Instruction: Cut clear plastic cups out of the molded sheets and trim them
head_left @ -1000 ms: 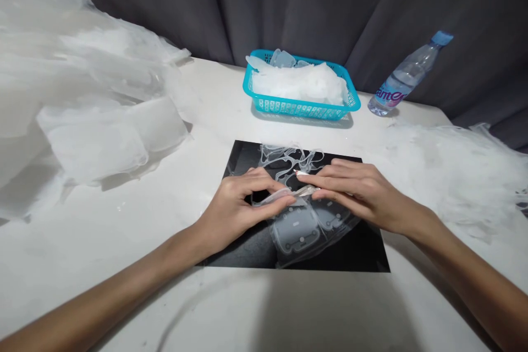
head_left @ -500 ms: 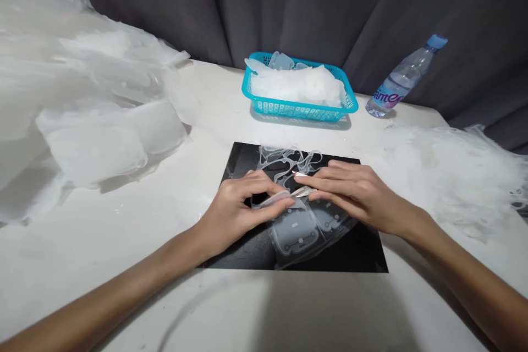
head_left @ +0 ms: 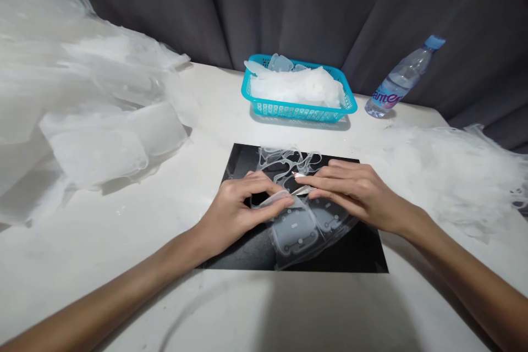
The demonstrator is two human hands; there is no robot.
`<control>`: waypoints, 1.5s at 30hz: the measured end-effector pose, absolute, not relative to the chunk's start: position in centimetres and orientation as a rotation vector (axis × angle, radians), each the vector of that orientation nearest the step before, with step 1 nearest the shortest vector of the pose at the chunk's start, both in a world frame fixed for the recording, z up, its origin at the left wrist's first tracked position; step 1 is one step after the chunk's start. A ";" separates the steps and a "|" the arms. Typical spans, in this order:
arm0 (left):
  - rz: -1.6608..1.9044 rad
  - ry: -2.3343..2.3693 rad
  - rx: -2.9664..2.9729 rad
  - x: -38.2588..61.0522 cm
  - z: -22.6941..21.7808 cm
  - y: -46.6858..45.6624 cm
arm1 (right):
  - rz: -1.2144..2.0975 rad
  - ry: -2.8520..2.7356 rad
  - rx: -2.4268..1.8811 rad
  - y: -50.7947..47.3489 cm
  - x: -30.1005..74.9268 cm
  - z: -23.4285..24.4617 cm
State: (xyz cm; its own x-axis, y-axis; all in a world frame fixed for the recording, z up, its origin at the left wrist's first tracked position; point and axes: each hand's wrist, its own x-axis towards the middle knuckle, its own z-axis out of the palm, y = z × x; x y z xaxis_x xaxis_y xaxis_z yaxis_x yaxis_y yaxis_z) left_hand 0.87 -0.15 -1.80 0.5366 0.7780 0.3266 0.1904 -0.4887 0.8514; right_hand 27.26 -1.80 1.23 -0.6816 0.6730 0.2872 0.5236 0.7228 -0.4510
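My left hand point(head_left: 243, 201) pinches the raised upper edge of a clear, rubbery sheet point(head_left: 295, 231) between thumb and fingers. Rounded panels with small holes and lines are moulded into this sheet, which lies on a black mat point(head_left: 251, 247). My right hand point(head_left: 355, 192) bends over the sheet's right part, its fingers close together. Between the two hands a narrow pale sliver point(head_left: 303, 191) shows at the right fingertips; its kind is not clear. Thin clear offcut strips point(head_left: 284, 159) lie tangled on the mat just beyond my hands.
A turquoise basket point(head_left: 301, 114) holding whitish translucent pieces stands at the back, with a water bottle point(head_left: 396, 85) to its right. Piles of clear sheets point(head_left: 99, 143) are heaped at the left. A heap of translucent scraps point(head_left: 457, 176) lies at the right. A grey curtain point(head_left: 289, 5) hangs behind the table.
Both hands stay almost where they were, with the left still pinching the sheet's edge. The view has shifted very slightly.
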 end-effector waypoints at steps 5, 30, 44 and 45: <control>0.942 0.792 1.968 0.7 -1.9 -0.2 | 0.484 -2.465 -0.919 -1.7 27.5 1.3; 0.694 0.810 1.632 -0.1 -1.9 1.3 | 0.601 -2.252 -0.798 -1.7 26.1 -0.8; 0.464 0.695 1.735 -0.4 -0.8 1.9 | 0.449 -2.250 -0.792 -1.8 26.0 -2.0; 0.454 0.688 1.749 -0.3 -0.7 1.9 | 0.453 -2.258 -0.792 -1.7 26.1 -2.1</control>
State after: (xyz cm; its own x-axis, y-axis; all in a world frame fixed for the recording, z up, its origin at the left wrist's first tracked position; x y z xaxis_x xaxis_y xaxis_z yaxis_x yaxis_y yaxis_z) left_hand -0.34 1.89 -0.70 0.7538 0.6555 -0.0452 0.2165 -0.1829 0.9590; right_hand 26.10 -1.72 -2.06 -0.5745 0.6515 0.4955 0.4102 0.7530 -0.5145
